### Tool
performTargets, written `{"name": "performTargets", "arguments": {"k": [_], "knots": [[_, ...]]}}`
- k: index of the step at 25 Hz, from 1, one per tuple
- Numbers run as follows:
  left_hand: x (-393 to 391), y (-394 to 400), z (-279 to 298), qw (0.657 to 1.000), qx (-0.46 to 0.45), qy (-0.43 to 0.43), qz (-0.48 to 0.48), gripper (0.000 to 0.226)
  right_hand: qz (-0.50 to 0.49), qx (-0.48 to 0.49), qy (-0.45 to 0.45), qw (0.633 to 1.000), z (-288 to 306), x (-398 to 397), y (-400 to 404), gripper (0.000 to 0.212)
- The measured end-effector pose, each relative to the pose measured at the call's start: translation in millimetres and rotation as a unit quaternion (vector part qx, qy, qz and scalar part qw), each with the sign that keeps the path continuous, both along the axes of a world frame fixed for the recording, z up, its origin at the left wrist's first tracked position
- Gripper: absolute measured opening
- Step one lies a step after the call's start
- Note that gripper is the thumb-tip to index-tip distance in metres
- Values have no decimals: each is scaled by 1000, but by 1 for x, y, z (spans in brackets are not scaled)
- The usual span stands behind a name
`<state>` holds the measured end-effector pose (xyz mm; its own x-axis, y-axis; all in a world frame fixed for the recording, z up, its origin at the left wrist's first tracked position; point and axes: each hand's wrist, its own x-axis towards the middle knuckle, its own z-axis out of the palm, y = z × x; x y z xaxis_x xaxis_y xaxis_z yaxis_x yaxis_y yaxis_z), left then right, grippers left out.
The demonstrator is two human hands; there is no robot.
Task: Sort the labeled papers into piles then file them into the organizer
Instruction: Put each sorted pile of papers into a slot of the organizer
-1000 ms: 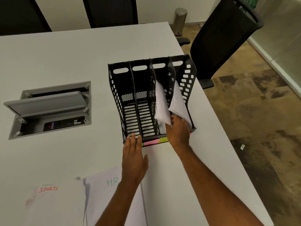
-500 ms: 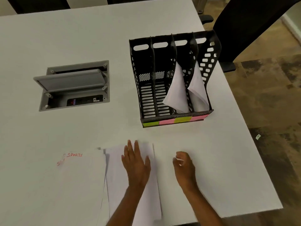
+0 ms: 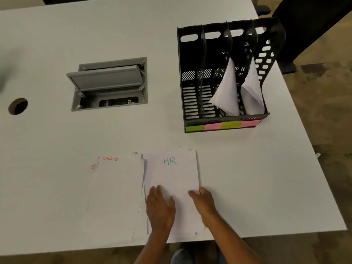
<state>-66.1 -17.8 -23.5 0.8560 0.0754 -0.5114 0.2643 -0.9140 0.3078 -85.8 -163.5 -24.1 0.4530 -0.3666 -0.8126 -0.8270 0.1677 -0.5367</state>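
Note:
Two piles of white papers lie at the near edge of the white table. The right pile, labeled HR in green, has my left hand lying flat on its lower part and my right hand at its right edge, thumb on top of the sheets. To the left is the pile labeled SPORTS in red. The black four-slot organizer stands at the far right with curled papers in its two right slots. Green and pink sticky notes mark its front.
A grey cable box with its lid open is set into the table's middle. A round cable hole is at the far left. A black chair stands behind the organizer, past the table's right edge.
Both hands left the organizer and came back to the near edge. The left hand slid down the HR pile, uncovering its label, and the right hand moved onto the pile's right edge.

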Motion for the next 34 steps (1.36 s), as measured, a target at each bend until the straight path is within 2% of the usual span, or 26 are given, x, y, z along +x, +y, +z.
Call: {"name": "performTargets", "arguments": {"k": [3,5,7,9,12,14,17,19,21,22,23,26,28,30,34], "knots": [[2,8,1,999,-33,-17,16,62,-22,79,21,996,-5,6,4,23],[3,15,2,997,-58,-36,18,55,-4,97,17,995,-8,5,4,23],[2,21,3,995,-90,-51,15,50,28,85,2,996,-12,4,3,29],[2,28,6,991,-117,-60,26,48,32,31,-20,999,-12,2,-4,33],[1,38,7,985,-130,-99,51,46,-18,-39,-44,998,-3,-5,-31,34],[6,36,10,974,-182,-90,100,47,-62,-9,-58,996,6,-14,-54,32],[30,20,23,932,-292,3,217,48,-71,43,-80,993,24,-29,-81,31],[51,14,30,885,-374,107,257,56,-47,78,-85,992,32,-38,-93,35],[69,14,34,814,-479,213,251,57,-18,126,-90,988,36,-47,-101,44],[74,12,38,791,-505,248,240,56,3,141,-90,986,38,-49,-102,49],[77,8,41,784,-514,266,222,55,24,145,-91,985,40,-48,-101,51],[72,-11,45,815,-491,256,172,53,17,113,-110,987,41,-36,-90,50],[68,-20,45,801,-494,269,205,59,-6,54,-116,992,37,-26,-80,38],[65,-22,48,801,-504,253,201,63,-27,6,-132,991,37,-19,-75,28],[70,-24,68,848,-488,171,117,58,-43,-26,-212,976,64,-17,-80,34]]}}
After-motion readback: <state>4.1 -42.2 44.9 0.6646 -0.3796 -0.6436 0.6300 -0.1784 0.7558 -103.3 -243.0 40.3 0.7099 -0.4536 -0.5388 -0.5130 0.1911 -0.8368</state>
